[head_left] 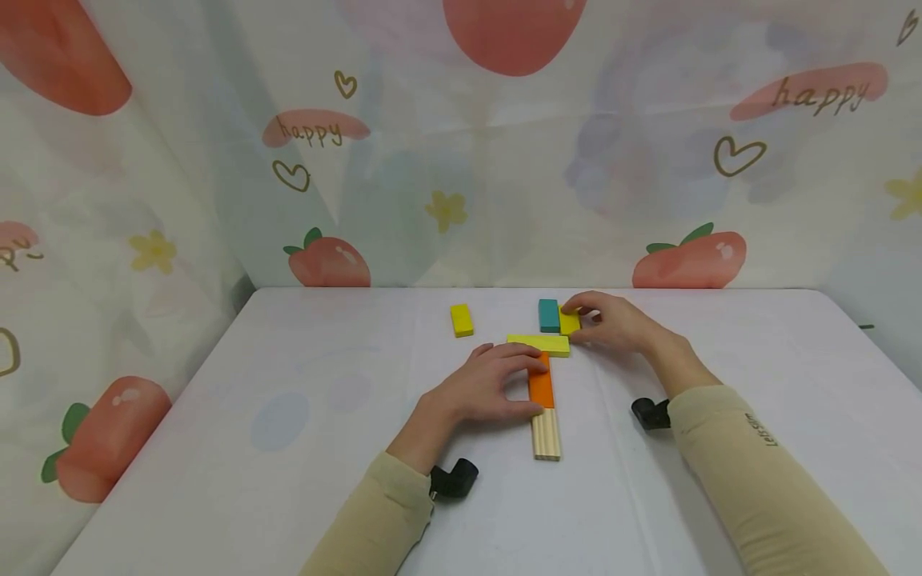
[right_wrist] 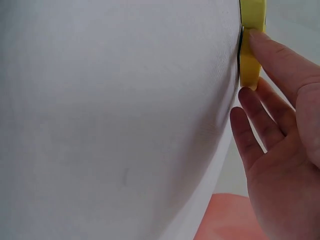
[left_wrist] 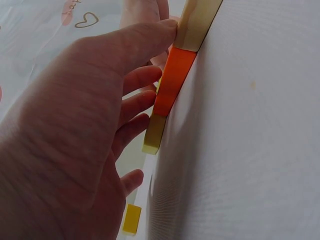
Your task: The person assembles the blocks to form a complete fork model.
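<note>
Several flat toy blocks lie on the white table. My right hand (head_left: pixel 612 320) pinches a yellow block (head_left: pixel 567 322) by its ends, beside a teal block (head_left: pixel 548 316). Below these two, a yellow-green block (head_left: pixel 540 346) lies crosswise. An orange block (head_left: pixel 542 388) runs down from it, followed by a plain wood block (head_left: pixel 546 436). My left hand (head_left: pixel 483 384) rests along this column with fingers spread and relaxed. In the left wrist view its thumb touches the wood block (left_wrist: pixel 195 25), and its fingertips reach the side of the orange block (left_wrist: pixel 174 80).
Another yellow block (head_left: pixel 462 320) lies apart at the back, left of the group. A patterned cloth (head_left: pixel 504 160) hangs behind the table (head_left: pixel 288 480). Black wrist devices (head_left: pixel 455 478) show at both sleeves.
</note>
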Demonstrator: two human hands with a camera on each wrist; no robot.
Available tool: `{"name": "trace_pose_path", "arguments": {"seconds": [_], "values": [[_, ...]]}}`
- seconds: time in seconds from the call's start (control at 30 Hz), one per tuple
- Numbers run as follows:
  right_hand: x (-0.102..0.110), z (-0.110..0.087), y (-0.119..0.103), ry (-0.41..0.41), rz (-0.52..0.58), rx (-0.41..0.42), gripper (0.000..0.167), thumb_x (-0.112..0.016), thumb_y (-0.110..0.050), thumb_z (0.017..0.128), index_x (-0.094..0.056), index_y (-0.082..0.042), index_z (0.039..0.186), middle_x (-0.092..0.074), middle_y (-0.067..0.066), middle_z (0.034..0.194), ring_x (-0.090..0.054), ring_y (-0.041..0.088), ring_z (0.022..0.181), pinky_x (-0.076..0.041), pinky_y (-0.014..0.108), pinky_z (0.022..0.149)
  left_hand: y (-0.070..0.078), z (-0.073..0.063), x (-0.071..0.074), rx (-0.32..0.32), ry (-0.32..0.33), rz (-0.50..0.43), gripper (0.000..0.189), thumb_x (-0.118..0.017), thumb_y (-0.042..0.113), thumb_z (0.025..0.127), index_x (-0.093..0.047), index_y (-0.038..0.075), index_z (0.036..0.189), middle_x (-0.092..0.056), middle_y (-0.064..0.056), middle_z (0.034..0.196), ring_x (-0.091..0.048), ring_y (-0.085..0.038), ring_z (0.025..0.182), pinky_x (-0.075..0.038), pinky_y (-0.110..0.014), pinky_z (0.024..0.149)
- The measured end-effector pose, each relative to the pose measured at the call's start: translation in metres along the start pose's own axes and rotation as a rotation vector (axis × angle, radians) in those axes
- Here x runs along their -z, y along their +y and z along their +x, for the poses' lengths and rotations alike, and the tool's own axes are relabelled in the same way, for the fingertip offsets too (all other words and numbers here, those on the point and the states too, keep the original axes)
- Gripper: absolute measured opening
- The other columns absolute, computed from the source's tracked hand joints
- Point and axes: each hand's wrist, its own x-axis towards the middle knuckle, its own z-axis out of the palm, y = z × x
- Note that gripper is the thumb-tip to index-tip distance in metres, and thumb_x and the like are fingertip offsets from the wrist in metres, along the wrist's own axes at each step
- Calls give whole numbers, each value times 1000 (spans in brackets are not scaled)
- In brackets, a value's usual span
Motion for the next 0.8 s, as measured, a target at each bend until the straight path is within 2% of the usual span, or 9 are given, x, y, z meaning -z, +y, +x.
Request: {"name": "trace_pose_path", "arguments": {"seconds": [0.5, 0.8], "values": [[1, -1, 0, -11, 9, -9, 52, -76, -17, 91, -56, -4, 138, -53, 21, 139, -50, 42, 123, -42, 57, 105, -2, 0, 0, -17, 6, -6, 52, -68, 49, 91, -63, 25, 137, -48, 10, 149, -34, -4, 140, -17, -44, 120], [7, -4, 4, -5, 15, -19, 47, -68, -24, 97, -56, -3, 138, -53, 23, 139, -50, 45, 124, -41, 61, 105, -1, 0, 1, -12, 3, -13, 51, -69, 48, 91, -63, 25, 137, -48, 11, 149, -35, -4, 140, -17, -44, 121]]}}
